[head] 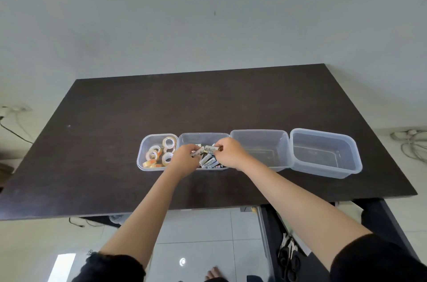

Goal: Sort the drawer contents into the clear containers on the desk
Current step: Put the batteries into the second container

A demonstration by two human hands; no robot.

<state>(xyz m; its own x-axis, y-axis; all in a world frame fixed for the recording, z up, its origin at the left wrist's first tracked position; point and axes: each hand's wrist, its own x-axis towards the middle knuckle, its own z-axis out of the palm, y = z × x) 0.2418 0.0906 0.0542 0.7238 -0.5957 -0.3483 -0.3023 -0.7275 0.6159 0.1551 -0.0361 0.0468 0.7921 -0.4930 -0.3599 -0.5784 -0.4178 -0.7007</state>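
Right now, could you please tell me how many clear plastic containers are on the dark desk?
4, in one row: leftmost clear plastic container with tape rolls; second container with batteries, under both hands; third container and rightmost container look empty. None seems hidden.

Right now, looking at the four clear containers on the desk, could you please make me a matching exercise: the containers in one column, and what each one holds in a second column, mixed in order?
Column 1
1. leftmost container
2. second container
3. third container
4. rightmost container

Column 2
A. batteries, with the left hand and the right hand both reaching in
B. holds nothing, at the end of the row
C. tape rolls
D. holds nothing, beside the batteries

Pairs: 1-C, 2-A, 3-D, 4-B
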